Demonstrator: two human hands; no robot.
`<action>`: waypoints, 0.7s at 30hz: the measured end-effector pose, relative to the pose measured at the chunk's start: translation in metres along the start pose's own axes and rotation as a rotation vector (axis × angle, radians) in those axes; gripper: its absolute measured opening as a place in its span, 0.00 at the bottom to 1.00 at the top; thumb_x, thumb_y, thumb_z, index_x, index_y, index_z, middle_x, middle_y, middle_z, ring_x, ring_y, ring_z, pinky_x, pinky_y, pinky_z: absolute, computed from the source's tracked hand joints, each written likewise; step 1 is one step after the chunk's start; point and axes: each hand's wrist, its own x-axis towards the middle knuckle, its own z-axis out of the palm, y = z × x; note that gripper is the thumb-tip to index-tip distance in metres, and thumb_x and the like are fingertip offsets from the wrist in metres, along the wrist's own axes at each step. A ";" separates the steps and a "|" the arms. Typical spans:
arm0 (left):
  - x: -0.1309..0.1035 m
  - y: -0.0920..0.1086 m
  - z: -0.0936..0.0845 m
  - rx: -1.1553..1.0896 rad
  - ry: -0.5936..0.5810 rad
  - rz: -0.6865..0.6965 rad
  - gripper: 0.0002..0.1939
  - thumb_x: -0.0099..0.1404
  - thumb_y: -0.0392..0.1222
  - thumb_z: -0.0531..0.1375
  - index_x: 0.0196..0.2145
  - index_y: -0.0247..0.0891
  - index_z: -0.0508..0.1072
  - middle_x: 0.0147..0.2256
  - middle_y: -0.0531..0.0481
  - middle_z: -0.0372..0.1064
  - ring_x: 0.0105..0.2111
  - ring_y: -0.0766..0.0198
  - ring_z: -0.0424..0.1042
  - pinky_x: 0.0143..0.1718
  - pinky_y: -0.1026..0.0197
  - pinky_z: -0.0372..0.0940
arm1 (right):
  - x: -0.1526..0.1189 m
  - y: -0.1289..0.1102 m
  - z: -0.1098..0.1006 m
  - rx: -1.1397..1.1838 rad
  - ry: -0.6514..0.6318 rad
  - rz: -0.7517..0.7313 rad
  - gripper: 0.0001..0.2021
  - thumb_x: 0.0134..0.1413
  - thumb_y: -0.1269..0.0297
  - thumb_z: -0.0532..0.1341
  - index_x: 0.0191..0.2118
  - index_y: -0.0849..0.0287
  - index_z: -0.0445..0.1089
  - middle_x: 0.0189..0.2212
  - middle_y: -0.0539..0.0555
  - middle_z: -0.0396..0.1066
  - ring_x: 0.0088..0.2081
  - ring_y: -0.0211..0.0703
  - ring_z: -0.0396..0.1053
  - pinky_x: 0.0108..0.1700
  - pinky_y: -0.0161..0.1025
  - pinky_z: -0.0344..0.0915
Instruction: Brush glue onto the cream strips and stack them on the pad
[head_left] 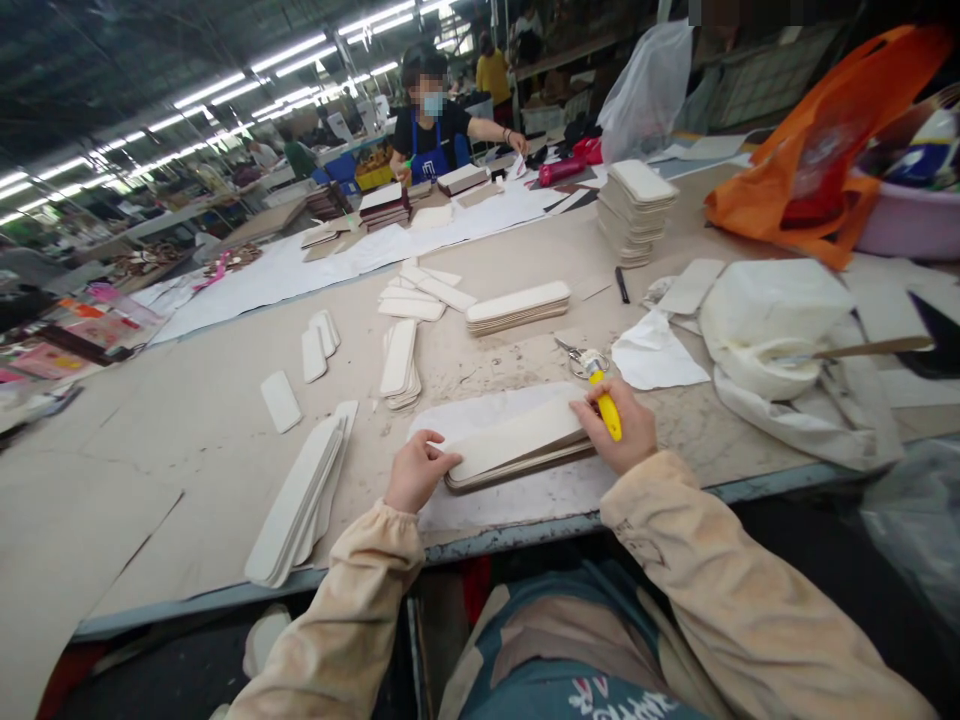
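Both hands work close to the near edge of the tan-covered table (187,400). A long, off-white, stiff sheet panel with rounded corners (517,440) lies between them, atop a stack of similar panels (495,477), its right end raised from the stack. The right hand (626,425) pinches that end between thumb and fingers and also retains a yellow-handled tool (609,410). The left hand (420,470) has its thumb on the left end, fingers bent; whether it grips, I cannot tell. The stack sits on a white paper sheet (517,505) reaching near the table's front edge. Left of the left hand, a fanned pile of long off-white panels (296,500) overlaps that edge; a strip of tabletop separates the two. Metal scissors (574,358) lie just beyond the right hand, restricting room there. Further left, a broad stretch of tabletop offers open room.
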 end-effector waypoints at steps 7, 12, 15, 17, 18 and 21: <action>0.001 0.003 0.001 0.096 -0.018 0.027 0.18 0.50 0.49 0.65 0.37 0.40 0.69 0.21 0.58 0.68 0.23 0.64 0.68 0.29 0.63 0.58 | -0.002 0.007 0.006 -0.051 -0.009 0.005 0.15 0.50 0.48 0.61 0.33 0.55 0.65 0.25 0.49 0.68 0.25 0.39 0.65 0.30 0.35 0.61; 0.001 0.003 0.001 0.138 -0.059 0.043 0.17 0.51 0.50 0.63 0.37 0.39 0.71 0.20 0.58 0.67 0.23 0.64 0.68 0.28 0.62 0.58 | -0.002 0.015 0.009 -0.117 -0.044 -0.037 0.11 0.53 0.52 0.59 0.34 0.55 0.64 0.25 0.50 0.69 0.26 0.42 0.66 0.31 0.37 0.60; 0.002 0.006 0.000 0.165 -0.076 0.046 0.18 0.50 0.51 0.63 0.36 0.39 0.73 0.20 0.58 0.67 0.23 0.64 0.67 0.28 0.62 0.57 | -0.002 0.018 0.012 -0.162 -0.070 -0.053 0.09 0.54 0.55 0.58 0.34 0.55 0.64 0.25 0.50 0.69 0.26 0.42 0.67 0.30 0.36 0.59; 0.003 0.008 -0.001 0.182 -0.083 0.049 0.19 0.50 0.52 0.62 0.37 0.38 0.73 0.19 0.58 0.66 0.23 0.63 0.67 0.28 0.61 0.57 | -0.002 0.021 0.014 -0.192 -0.079 -0.079 0.07 0.54 0.58 0.58 0.35 0.55 0.64 0.26 0.51 0.69 0.27 0.43 0.67 0.31 0.37 0.59; 0.003 0.008 -0.001 0.189 -0.088 0.051 0.20 0.50 0.52 0.62 0.37 0.37 0.73 0.19 0.57 0.66 0.23 0.63 0.66 0.28 0.61 0.56 | -0.002 0.023 0.015 -0.212 -0.078 -0.094 0.07 0.55 0.59 0.58 0.35 0.55 0.64 0.26 0.51 0.69 0.28 0.43 0.68 0.31 0.37 0.60; 0.004 0.009 -0.002 0.207 -0.115 0.064 0.22 0.51 0.54 0.61 0.39 0.36 0.73 0.19 0.57 0.65 0.23 0.62 0.66 0.28 0.61 0.56 | -0.001 0.027 0.016 -0.287 -0.041 -0.158 0.05 0.54 0.63 0.59 0.36 0.56 0.64 0.29 0.54 0.71 0.32 0.47 0.69 0.35 0.39 0.62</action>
